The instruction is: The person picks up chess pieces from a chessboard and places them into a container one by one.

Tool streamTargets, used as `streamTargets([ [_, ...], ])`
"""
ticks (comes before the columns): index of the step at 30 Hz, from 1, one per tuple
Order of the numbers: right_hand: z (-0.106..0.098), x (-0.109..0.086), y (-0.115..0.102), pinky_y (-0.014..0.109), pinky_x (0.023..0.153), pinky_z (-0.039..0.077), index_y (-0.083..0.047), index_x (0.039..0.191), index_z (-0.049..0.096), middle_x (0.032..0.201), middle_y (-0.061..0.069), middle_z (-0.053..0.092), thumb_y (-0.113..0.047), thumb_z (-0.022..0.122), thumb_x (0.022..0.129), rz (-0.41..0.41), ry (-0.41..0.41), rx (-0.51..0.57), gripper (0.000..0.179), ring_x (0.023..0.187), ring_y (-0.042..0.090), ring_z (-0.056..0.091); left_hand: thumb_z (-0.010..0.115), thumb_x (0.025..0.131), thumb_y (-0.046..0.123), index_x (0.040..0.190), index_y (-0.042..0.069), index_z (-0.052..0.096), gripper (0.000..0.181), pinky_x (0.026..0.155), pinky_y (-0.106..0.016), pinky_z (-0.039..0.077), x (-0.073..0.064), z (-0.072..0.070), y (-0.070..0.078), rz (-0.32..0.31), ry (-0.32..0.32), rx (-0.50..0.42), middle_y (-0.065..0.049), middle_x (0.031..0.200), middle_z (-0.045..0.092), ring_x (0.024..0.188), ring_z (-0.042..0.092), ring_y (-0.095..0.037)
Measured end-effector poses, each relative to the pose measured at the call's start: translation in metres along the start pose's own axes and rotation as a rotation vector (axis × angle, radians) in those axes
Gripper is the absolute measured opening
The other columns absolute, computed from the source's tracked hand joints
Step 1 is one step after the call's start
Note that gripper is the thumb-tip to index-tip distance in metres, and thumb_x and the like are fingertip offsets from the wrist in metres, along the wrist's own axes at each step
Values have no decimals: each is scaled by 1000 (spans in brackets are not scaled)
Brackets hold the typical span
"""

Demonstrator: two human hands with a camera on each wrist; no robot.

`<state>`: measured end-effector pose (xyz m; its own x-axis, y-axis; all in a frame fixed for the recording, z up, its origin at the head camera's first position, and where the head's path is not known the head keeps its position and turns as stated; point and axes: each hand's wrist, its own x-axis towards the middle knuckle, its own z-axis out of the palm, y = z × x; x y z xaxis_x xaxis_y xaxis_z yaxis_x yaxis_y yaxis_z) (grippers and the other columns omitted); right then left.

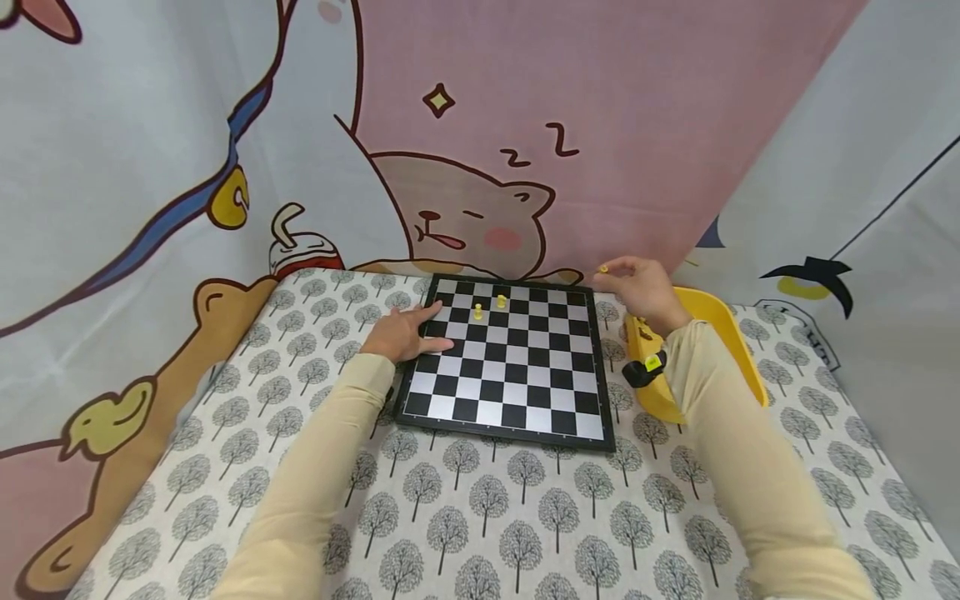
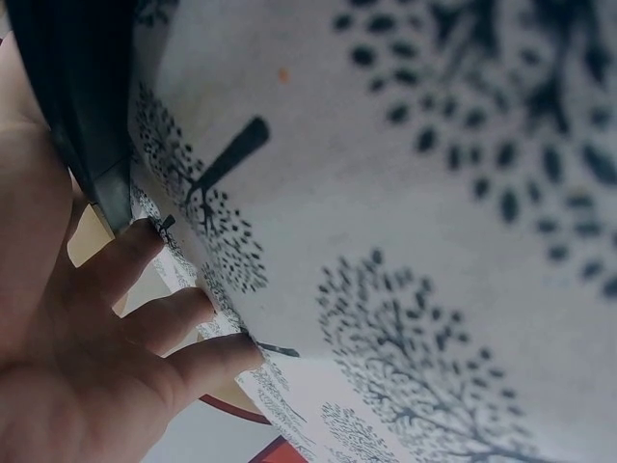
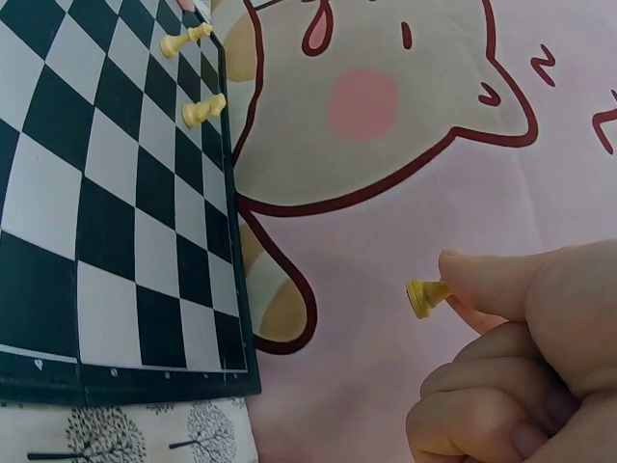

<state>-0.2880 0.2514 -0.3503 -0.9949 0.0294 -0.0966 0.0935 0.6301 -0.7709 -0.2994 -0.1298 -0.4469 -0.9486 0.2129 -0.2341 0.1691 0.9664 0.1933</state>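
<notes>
A black-and-white chessboard (image 1: 517, 375) lies on the tabletop. Along its left edge my left hand (image 1: 396, 335) rests with thumb and index finger extended over the border squares; its other fingers (image 2: 207, 371) spread outside the board in the left wrist view. Beyond the board's back right corner, my right hand (image 1: 643, 292) pinches a small yellow chess piece (image 3: 424, 297) by thumb and finger, its base pointing outward. Two yellow pieces stand on the board's back left part: one chess piece (image 1: 477, 312) and, just behind it, a chess piece shaped like a knight (image 1: 502, 302).
To the board's right is a yellow bin (image 1: 752, 375), partly hidden by my right forearm, with some yellow pieces showing inside. A tree-print cloth (image 1: 517, 542) covers the table. Behind it hangs a cartoon-printed curtain (image 1: 637, 125), close to the board's back edge.
</notes>
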Motion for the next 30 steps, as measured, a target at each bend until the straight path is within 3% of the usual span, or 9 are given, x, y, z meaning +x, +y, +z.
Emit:
streamTargets([
  [6,-9,1,5,26,46,39,-10,132,62,123,12,65,-38,64,101,16,-23,-14,42,50,9,40,51,87,80,163,40,14,93,119,-60,37,0,0,1,9,7,3,-9,169,25,152,22,-52],
  [11,-15,-1,8,26,50,42,-8,130,63,123,12,62,-38,66,100,14,-23,-33,43,57,11,45,50,87,80,163,40,14,94,118,-60,39,1,0,0,15,11,7,-10,169,26,152,23,-53],
  [18,-28,0,17,26,65,49,-2,131,61,131,19,59,-34,61,103,-6,-6,-67,43,95,21,53,49,87,80,163,40,12,93,115,-60,42,2,0,0,21,6,23,-10,169,25,151,24,-53],
  [20,-33,0,20,25,67,48,-2,132,59,133,18,59,-35,59,104,4,-12,-71,44,99,22,51,49,87,81,163,41,12,93,115,-60,42,3,1,-1,19,3,21,-9,169,24,151,24,-53],
  [22,-37,0,23,24,66,47,-2,133,58,132,16,59,-37,59,104,18,-20,-69,46,96,19,52,49,87,81,163,40,12,94,115,-61,42,4,1,-1,20,2,21,-9,169,24,151,24,-53],
  [27,-48,-2,33,25,53,42,-4,136,55,117,6,59,-40,57,104,36,-41,-59,48,62,8,45,49,87,80,163,41,12,93,115,-60,42,5,2,-3,18,-2,18,-8,170,23,151,24,-53],
  [30,-52,-3,39,26,53,42,-4,138,54,119,6,57,-41,56,104,42,-46,-61,51,55,6,40,49,88,80,164,40,13,93,115,-61,42,5,2,-3,21,-1,16,-9,169,24,151,23,-54],
])
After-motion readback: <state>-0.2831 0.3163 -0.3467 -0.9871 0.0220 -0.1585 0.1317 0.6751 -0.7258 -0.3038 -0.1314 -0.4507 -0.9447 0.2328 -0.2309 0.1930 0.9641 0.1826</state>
